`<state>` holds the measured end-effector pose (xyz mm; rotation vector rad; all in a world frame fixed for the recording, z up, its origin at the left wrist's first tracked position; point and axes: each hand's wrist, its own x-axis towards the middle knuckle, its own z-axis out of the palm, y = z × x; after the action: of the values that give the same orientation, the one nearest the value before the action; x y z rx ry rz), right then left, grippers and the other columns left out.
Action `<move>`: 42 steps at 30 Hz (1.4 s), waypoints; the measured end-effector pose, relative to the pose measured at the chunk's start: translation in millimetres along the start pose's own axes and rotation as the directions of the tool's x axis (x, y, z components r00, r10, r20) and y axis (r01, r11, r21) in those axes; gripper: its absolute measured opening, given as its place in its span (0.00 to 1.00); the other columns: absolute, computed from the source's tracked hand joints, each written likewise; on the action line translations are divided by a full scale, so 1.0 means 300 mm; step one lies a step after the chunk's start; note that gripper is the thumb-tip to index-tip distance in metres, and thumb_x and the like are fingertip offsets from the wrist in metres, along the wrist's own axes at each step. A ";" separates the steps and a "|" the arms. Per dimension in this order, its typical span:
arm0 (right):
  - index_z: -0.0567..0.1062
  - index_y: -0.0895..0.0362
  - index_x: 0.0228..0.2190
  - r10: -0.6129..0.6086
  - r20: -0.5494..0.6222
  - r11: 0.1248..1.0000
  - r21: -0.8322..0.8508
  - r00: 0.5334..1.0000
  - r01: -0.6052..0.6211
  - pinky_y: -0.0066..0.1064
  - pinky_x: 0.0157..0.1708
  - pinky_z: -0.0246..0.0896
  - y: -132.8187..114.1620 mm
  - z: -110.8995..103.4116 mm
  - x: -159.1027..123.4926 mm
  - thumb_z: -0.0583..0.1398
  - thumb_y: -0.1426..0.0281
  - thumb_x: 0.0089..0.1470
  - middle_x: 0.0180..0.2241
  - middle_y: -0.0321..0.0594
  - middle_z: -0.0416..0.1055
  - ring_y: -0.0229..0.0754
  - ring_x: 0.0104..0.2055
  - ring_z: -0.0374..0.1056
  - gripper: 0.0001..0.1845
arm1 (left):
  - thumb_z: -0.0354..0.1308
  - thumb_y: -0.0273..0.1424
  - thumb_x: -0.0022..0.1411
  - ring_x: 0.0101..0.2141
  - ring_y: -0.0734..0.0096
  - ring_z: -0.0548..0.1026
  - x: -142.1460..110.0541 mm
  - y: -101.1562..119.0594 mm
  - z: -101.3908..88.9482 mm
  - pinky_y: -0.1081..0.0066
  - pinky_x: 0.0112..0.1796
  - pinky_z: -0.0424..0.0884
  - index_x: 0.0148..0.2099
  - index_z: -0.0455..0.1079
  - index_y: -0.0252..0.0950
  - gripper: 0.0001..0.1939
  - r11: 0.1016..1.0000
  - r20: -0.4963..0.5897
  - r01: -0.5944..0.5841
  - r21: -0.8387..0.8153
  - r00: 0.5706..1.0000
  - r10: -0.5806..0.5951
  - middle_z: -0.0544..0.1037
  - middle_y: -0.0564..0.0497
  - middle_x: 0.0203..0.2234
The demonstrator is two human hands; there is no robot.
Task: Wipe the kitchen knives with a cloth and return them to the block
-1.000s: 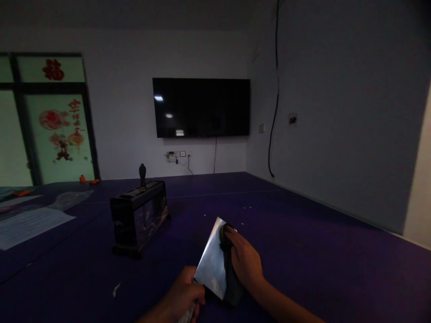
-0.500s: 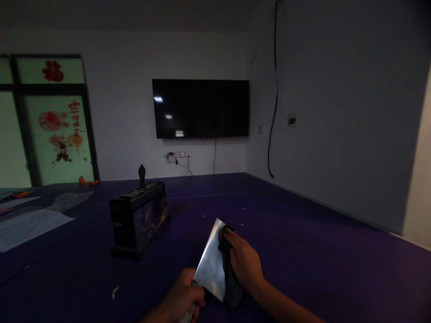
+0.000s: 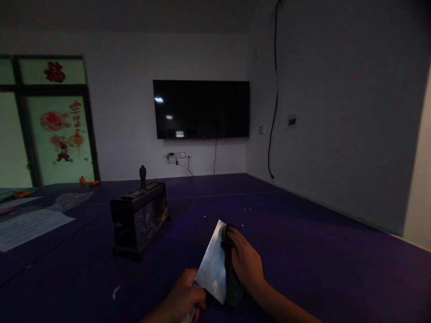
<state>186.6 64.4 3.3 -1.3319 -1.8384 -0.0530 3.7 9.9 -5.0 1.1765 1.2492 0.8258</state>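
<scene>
In the lower middle of the head view my left hand (image 3: 186, 294) is closed round the handle of a cleaver (image 3: 212, 271). Its broad, shiny blade is tilted and points away from me. My right hand (image 3: 247, 262) presses a dark cloth (image 3: 233, 282) with a yellow edge against the blade's right side, fingers bent over it. The cloth covers that side of the blade. Ahead to the left stands a black knife block (image 3: 123, 224) with a see-through side. One dark handle (image 3: 142, 176) sticks up from its top.
Everything rests on a wide purple surface (image 3: 296, 264). Paper sheets (image 3: 32, 229), a crumpled clear plastic bag (image 3: 72, 201) and small orange items (image 3: 94, 183) lie at the left. A white scrap (image 3: 115, 292) is near the front. Walls bound the back and right.
The cleaver, the cloth and my right hand have shifted very slightly to the right. The grip of both hands is the same.
</scene>
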 end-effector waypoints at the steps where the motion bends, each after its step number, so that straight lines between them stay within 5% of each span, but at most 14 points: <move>1: 0.67 0.57 0.47 0.002 -0.004 1.000 0.000 1.000 -0.002 0.34 0.51 0.53 0.004 0.003 0.001 0.47 0.80 0.45 0.53 0.39 0.60 0.41 0.53 0.58 0.27 | 0.47 0.19 0.37 0.06 0.80 0.56 0.002 -0.003 -0.001 0.80 0.09 0.50 0.36 0.60 0.34 0.18 1.000 -0.002 -0.011 -0.007 1.000 0.011 0.62 0.62 0.09; 15: 0.71 0.57 0.44 -0.210 0.110 0.976 -0.029 0.971 0.214 0.36 0.49 0.56 -0.033 -0.012 -0.012 0.47 0.80 0.44 0.51 0.41 0.63 0.43 0.50 0.61 0.25 | 0.47 0.21 0.35 0.07 0.80 0.56 -0.001 -0.003 0.000 0.80 0.09 0.49 0.29 0.62 0.34 0.13 0.999 -0.005 -0.027 -0.027 1.000 0.027 0.60 0.61 0.07; 31: 0.70 0.58 0.42 -0.637 0.219 0.770 0.131 0.739 0.625 0.32 0.39 0.62 -0.080 -0.029 -0.041 0.48 0.79 0.46 0.48 0.43 0.66 0.41 0.40 0.67 0.22 | 0.46 0.25 0.34 0.06 0.78 0.55 -0.009 0.007 0.007 0.79 0.08 0.52 0.29 0.63 0.35 0.13 0.986 -0.078 -0.099 -0.136 0.993 0.089 0.60 0.60 0.05; 38: 0.70 0.57 0.39 -0.692 0.310 0.713 0.152 0.652 0.685 0.28 0.33 0.61 -0.106 -0.039 -0.051 0.49 0.74 0.51 0.43 0.44 0.68 0.39 0.33 0.66 0.15 | 0.47 0.26 0.34 0.09 0.80 0.57 -0.009 0.013 0.014 0.80 0.10 0.51 0.23 0.63 0.34 0.07 0.969 -0.128 -0.195 -0.151 0.976 0.176 0.62 0.58 0.07; 42: 0.70 0.58 0.39 -0.700 0.312 0.705 0.157 0.643 0.692 0.29 0.33 0.61 -0.107 -0.037 -0.054 0.50 0.73 0.51 0.43 0.45 0.68 0.39 0.33 0.66 0.14 | 0.48 0.26 0.35 0.09 0.80 0.58 -0.006 0.005 0.011 0.80 0.11 0.51 0.23 0.63 0.34 0.07 0.969 -0.122 -0.203 -0.139 0.975 0.186 0.62 0.58 0.08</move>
<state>168.8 32.8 13.3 -0.5412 -2.5703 -0.2132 6.8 7.9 -3.3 1.1567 1.1481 1.1235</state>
